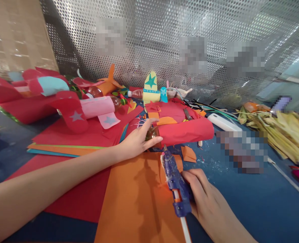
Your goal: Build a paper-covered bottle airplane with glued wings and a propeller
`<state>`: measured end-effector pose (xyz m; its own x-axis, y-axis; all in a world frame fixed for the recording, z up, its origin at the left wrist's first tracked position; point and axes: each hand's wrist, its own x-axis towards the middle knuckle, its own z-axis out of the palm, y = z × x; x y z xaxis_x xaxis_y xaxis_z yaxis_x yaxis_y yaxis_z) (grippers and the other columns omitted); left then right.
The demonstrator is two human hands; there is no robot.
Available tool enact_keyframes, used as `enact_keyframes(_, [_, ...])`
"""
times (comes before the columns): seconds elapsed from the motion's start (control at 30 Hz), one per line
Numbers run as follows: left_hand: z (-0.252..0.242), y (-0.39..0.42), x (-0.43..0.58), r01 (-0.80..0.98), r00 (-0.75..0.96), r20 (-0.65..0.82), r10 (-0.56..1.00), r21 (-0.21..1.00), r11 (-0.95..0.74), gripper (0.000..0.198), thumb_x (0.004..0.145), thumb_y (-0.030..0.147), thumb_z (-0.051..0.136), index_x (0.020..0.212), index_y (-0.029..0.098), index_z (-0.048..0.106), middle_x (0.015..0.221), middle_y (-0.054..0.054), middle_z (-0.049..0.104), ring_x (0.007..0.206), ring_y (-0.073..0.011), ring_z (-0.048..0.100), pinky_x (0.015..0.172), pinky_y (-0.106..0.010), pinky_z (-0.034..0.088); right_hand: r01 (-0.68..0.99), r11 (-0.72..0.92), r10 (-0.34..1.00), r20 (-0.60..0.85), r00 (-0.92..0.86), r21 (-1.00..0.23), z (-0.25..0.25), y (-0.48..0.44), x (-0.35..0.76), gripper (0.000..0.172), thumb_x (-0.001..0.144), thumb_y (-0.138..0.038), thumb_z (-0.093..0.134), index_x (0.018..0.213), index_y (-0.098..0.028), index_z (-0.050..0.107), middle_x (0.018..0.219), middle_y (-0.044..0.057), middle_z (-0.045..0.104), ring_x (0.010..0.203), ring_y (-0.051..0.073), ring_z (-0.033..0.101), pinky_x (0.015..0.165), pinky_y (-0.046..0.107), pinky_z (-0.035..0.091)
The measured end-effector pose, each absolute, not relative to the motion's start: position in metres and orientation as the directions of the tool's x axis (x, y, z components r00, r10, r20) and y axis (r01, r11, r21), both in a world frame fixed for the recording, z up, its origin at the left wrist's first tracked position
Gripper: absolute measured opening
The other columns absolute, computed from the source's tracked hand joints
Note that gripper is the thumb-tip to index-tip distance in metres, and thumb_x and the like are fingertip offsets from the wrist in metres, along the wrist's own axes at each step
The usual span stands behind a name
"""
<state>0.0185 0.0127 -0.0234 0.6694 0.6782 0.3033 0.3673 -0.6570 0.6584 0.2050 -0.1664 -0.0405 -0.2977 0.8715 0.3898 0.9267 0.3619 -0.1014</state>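
My left hand [136,141] is closed round the brown neck end of a plastic bottle [152,133], which lies on its side. Red paper [187,131] is wrapped round the rest of the bottle. In my right hand [206,190] is a blue hot glue gun [173,179], with a white glue stick [185,229] sticking out of its back. Its nozzle points away from me and is at the lower edge of the red paper; I cannot tell if they touch. Under both hands lies a sheet of orange paper [129,202].
Stacked coloured paper [70,138] and paper-covered bottle models [98,106] are at the left. A yellow bottle model [150,91] stands behind. Dried husks [281,131], a white tool [224,122] and a white cord [291,177] lie right. Perforated metal [151,37] closes off the back.
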Motion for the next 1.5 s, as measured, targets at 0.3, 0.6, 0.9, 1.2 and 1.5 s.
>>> enact_keyframes(0.3, [-0.0242,0.0127,0.0184,0.368,0.678,0.299,0.672,0.654,-0.662,0.052,0.090,0.046,0.046,0.130,0.017,0.033,0.094,-0.008,0.061,0.080,-0.0229,0.060,0.068,-0.031,0.043,0.928,0.367,0.856,0.414,-0.309,-0.065,-0.0391,-0.1643,0.2035,0.029,0.083,-0.006,0.032,0.106,-0.018,0.045,0.084,0.006,0.054,0.061,0.017,0.061,0.052,0.027,0.051])
enact_keyframes(0.6, [-0.0243,0.0129,0.0191,0.358,0.688,0.298,0.662,0.654,-0.666,0.050,0.091,0.044,0.045,0.131,0.017,0.031,0.085,-0.004,0.059,0.072,-0.0197,0.057,0.068,-0.031,0.043,0.923,0.383,0.831,0.421,-0.363,0.040,-0.0408,-0.1647,0.2046,0.024,0.096,-0.019,0.022,0.102,-0.015,0.045,0.080,0.006,0.052,0.060,0.019,0.061,0.048,0.027,0.049])
enact_keyframes(0.9, [-0.0279,0.0158,0.0184,0.326,0.680,0.309,0.665,0.684,-0.652,0.051,0.091,0.046,0.044,0.131,0.018,0.032,0.090,-0.007,0.062,0.088,-0.0253,0.061,0.076,-0.035,0.046,0.938,0.343,0.834,0.446,-0.325,0.043,-0.0403,-0.1648,0.2045,0.019,0.087,-0.009,0.028,0.092,-0.020,0.044,0.074,0.003,0.050,0.051,0.017,0.056,0.044,0.027,0.046])
enact_keyframes(1.2, [-0.0282,0.0160,0.0168,0.360,0.652,0.309,0.693,0.678,-0.641,0.050,0.091,0.047,0.043,0.130,0.018,0.034,0.101,-0.011,0.064,0.097,-0.0284,0.062,0.081,-0.039,0.046,0.935,0.332,0.811,0.467,-0.352,0.128,-0.0393,-0.1639,0.2054,0.024,0.093,-0.014,0.022,0.096,-0.018,0.045,0.080,0.009,0.057,0.067,0.021,0.065,0.051,0.028,0.056])
enact_keyframes(1.5, [-0.0247,0.0146,0.0187,0.362,0.667,0.288,0.687,0.681,-0.636,0.050,0.090,0.047,0.044,0.129,0.017,0.034,0.096,-0.010,0.064,0.090,-0.0271,0.063,0.077,-0.038,0.046,0.939,0.336,0.830,0.448,-0.334,0.077,-0.0381,-0.1609,0.2022,0.021,0.077,-0.005,0.031,0.086,-0.021,0.041,0.071,0.001,0.048,0.048,0.017,0.055,0.041,0.027,0.044])
